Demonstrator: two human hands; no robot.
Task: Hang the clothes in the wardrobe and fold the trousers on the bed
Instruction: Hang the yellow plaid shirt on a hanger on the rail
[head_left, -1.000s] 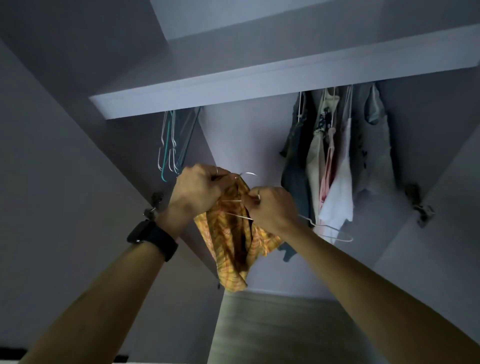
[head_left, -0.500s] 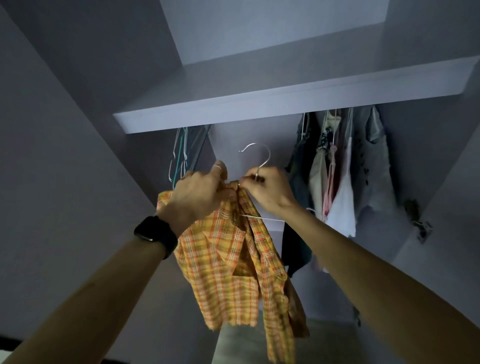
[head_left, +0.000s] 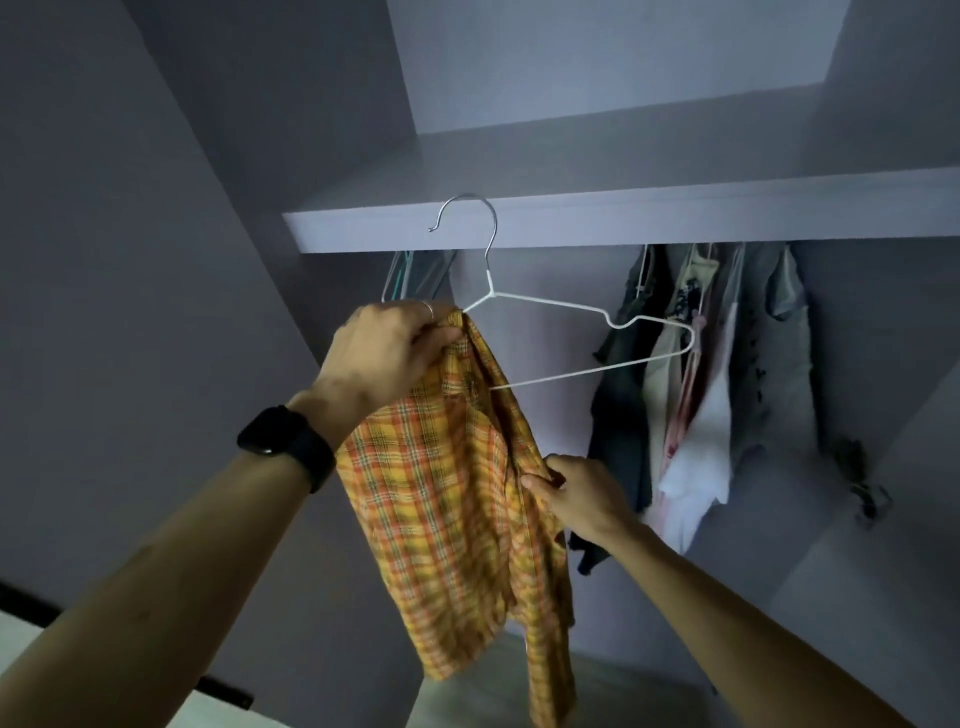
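An orange and yellow plaid shirt (head_left: 447, 493) hangs in front of the open wardrobe, draped over the left arm of a white wire hanger (head_left: 582, 322). My left hand (head_left: 395, 353) grips the shirt's shoulder together with the hanger's left end. The hanger's right arm is bare and its metal hook points up in front of the shelf edge. Lower down, my right hand (head_left: 576, 493) pinches the shirt's front edge at mid-height.
A white shelf (head_left: 675, 213) spans the wardrobe above the hanging space. Several garments (head_left: 717, 384) hang at the right under it. A few bare hangers (head_left: 410, 275) hang at the left. The wardrobe's floor (head_left: 649, 701) lies below.
My right hand let go of the hanger's neck and dropped to the shirt's front edge. The hanger came up, its right arm now bare. The shirt hangs longer.
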